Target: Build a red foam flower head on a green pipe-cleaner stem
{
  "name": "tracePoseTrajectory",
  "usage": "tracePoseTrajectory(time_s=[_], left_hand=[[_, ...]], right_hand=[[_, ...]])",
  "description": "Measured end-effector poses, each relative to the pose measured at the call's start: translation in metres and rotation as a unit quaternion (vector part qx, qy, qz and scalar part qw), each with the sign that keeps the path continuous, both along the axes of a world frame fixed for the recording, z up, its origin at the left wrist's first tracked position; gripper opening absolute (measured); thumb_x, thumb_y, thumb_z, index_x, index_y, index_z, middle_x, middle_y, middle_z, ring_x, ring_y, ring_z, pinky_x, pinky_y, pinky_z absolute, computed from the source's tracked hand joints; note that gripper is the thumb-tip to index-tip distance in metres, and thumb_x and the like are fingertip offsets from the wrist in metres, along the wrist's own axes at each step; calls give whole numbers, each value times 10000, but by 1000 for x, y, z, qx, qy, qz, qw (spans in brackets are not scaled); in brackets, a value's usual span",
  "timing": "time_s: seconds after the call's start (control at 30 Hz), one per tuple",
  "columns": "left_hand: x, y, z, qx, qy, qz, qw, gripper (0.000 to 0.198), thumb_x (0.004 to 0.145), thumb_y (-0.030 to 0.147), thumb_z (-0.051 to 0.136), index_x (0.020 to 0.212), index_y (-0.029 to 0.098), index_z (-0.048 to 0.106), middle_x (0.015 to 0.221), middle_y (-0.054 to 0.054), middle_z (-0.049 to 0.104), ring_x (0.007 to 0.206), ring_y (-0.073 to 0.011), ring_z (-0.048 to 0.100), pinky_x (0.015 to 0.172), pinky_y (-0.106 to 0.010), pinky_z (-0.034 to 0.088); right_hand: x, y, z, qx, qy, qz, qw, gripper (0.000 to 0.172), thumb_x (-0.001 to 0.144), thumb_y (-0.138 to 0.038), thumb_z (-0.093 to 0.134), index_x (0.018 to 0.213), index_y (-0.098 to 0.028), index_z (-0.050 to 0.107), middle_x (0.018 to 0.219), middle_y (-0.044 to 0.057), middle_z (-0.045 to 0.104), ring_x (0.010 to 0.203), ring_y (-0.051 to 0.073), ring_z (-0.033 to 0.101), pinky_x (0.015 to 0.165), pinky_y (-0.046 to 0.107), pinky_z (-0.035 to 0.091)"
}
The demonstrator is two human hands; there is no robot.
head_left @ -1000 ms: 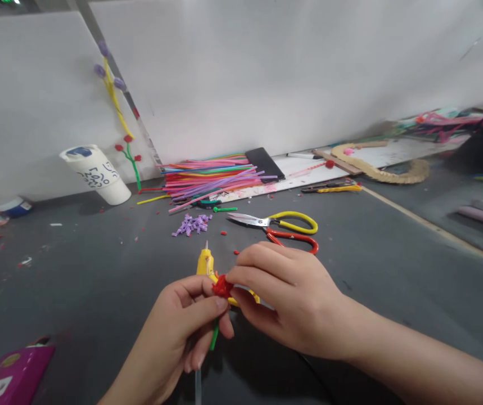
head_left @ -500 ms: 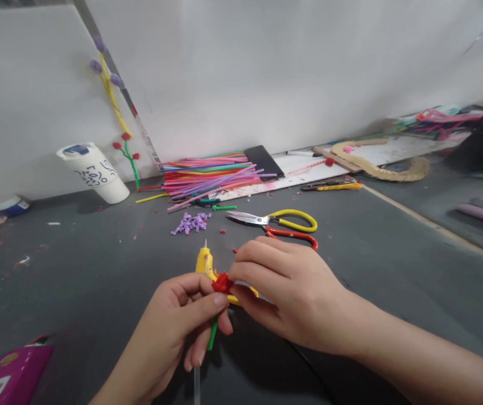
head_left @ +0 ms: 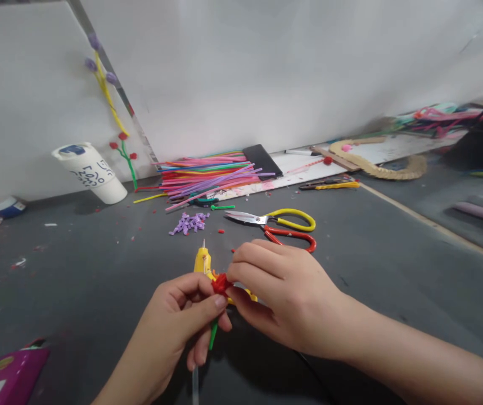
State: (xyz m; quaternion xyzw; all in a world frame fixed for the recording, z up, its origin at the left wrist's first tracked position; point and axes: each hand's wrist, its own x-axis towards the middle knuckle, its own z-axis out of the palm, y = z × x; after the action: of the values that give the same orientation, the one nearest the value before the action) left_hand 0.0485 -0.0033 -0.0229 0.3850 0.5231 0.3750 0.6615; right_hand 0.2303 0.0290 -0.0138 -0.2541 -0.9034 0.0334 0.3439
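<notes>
Pinched between the thumb and fingers of my left hand (head_left: 186,326) is a small red flower (head_left: 220,284) on a green stem (head_left: 213,334), whose lower end points down below my fingers. My right hand (head_left: 283,292) has its fingertips closed on the right side of the red flower. Just behind the flower, partly hidden by both hands, lies a yellow glue gun (head_left: 202,262) with its nozzle pointing away from me. A clear glue stick (head_left: 195,385) shows under my left hand.
Past the glue gun lie purple cut pieces (head_left: 189,223) and scissors (head_left: 275,222) with yellow and red handles. Farther back are a bundle of coloured stems (head_left: 211,174), a white cup (head_left: 91,173) and a cutter (head_left: 329,184). A purple box (head_left: 11,374) sits at lower left.
The view has shifted very slightly. My right fingertips have pressed in a little on the red flower, which looks more bunched; both hands stay in nearly the same place.
</notes>
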Motion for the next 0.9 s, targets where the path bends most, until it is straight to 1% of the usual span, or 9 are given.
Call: tracePoseTrajectory(time_s=[0.13,0.2,0.33,0.47,0.57,0.63,0.73,0.83,0.9], left_hand=[[2,1,0,3,-3,10,1000,293,629,377,825,610,150,640,557,-28,712,249,-27,443,254,-107,279],[4,2,1,9,-1,11,1000,279,614,363,836,594,155,650,471,6,657,253,-35,446,258,-107,282],[7,-2,4,66,20,51,996,173,654,302,812,612,174,703,344,44,546,280,-54,461,311,-122,343],[10,-8,5,203,66,120,969,24,677,222,787,662,211,774,527,5,661,390,-96,562,402,-180,456],[8,-11,3,280,84,142,946,55,698,211,775,661,251,787,766,-29,741,463,-122,594,449,-227,488],[6,-12,0,318,100,154,930,74,691,214,792,639,265,783,822,-42,754,594,-166,647,574,-257,532],[1,-10,-4,349,107,155,918,66,689,218,803,649,268,785,809,-52,746,767,-215,675,718,-279,542],[-1,-8,-8,366,100,134,915,74,710,196,781,674,261,782,831,-42,734,762,-196,671,699,-255,539],[-2,-8,-8,388,99,104,910,89,724,174,758,701,258,779,811,-31,733,744,-177,666,689,-231,531]], right_hand=[[-2,-1,-2,-26,7,-1,1000,160,935,-167,468,818,-167,578,825,57,610,717,160,548,615,263,456],[-1,-2,-1,-34,15,0,999,151,930,-159,473,828,-163,584,832,62,615,739,163,560,626,264,471],[2,-3,5,-60,121,13,991,61,901,-129,537,907,-158,591,874,55,617,760,135,571,666,235,486],[4,-4,13,-112,236,20,965,146,859,-60,541,920,-185,582,830,12,591,675,95,540,589,202,465],[1,-5,14,-153,238,53,958,208,810,-32,511,935,-178,590,820,11,592,679,102,539,602,219,471],[-3,-8,12,-185,223,70,954,283,758,-22,508,988,-167,589,844,16,598,709,113,535,638,235,477],[-9,-11,5,-224,208,85,948,348,718,-48,584,1049,-157,581,941,39,589,829,139,551,743,261,492],[-12,-11,0,-229,214,81,946,339,741,-101,666,1067,-159,595,1027,61,559,951,158,557,853,279,476],[-12,-10,-1,-229,219,78,945,294,765,-113,672,1050,-161,617,1010,56,557,952,155,558,860,272,466]])
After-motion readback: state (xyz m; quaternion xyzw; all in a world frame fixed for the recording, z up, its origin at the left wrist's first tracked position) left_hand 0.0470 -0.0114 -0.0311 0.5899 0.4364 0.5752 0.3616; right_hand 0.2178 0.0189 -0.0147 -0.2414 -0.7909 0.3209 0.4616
